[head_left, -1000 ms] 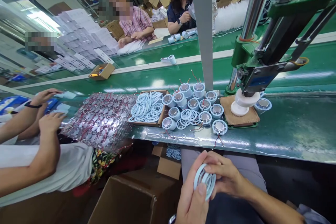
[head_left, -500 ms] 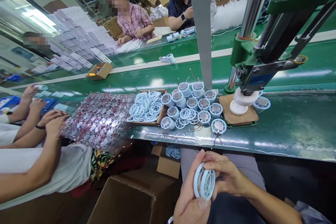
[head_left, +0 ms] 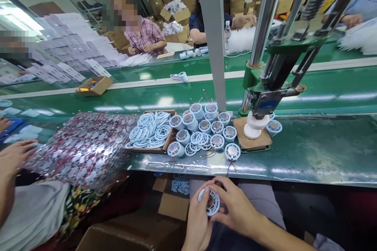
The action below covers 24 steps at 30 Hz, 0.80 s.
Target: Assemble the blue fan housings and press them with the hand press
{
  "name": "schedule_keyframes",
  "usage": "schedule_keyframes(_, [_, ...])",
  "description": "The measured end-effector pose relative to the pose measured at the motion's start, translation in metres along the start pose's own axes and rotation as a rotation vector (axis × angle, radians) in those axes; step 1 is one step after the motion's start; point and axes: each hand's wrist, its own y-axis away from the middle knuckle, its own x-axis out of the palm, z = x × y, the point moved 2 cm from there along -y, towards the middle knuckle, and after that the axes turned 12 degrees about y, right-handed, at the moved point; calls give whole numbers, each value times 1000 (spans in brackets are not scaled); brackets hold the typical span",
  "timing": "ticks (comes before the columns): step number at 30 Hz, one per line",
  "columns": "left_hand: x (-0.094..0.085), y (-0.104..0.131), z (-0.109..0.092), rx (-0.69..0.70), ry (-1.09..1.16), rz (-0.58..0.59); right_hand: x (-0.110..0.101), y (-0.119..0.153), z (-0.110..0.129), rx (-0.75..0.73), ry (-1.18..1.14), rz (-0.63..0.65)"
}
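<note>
Crowded with cardboard boxes at its back, the workroom has a long green bench running across in front of the person. On it stands a green press. Off to the left lies clear plastic packed with wired discs; beside it, a shallow box holds loose pale-blue rings, its walls probably there to stop them sliding about. Between box and press, pale-blue cups crowd together, silver faces mostly up, perhaps so their wires hang free and they stay within reach.

Below the bench edge, over the lap, the left hand grips a slotted ring, thumb laid over its face. The right hand curls round the far side, fingertips and thumb at the rim. Two hands likely keep it steady. So the ring sits between both palms, touching each hand and apart from the bench; whether another is stacked beneath cannot be told.
</note>
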Motion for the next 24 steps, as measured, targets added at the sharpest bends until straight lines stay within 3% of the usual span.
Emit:
schedule_keyframes(5, [1,-5,5,-5,7,63,3,8,1,-40,85,-75])
schedule_keyframes(7, [2,-7,4,7,20,74,-8,15,-8,-87,117,-193])
schedule_keyframes(9, [3,-9,5,32,19,63,-33,24,-30,-70,185,-459])
schedule_keyframes(12, [4,-10,9,123,8,19,-89,38,-84,113,302,-891])
schedule_keyframes(14, [6,-10,14,174,-6,-14,-123,40,-121,201,328,-1006])
schedule_keyframes(16, [11,-12,19,183,-25,-33,-141,36,-144,215,322,-1048])
schedule_keyframes(19, [19,-21,21,228,-82,-24,-127,23,-143,135,286,-1059])
schedule_keyframes(24, [26,-40,3,537,-419,-17,-56,-3,-86,-130,273,-873])
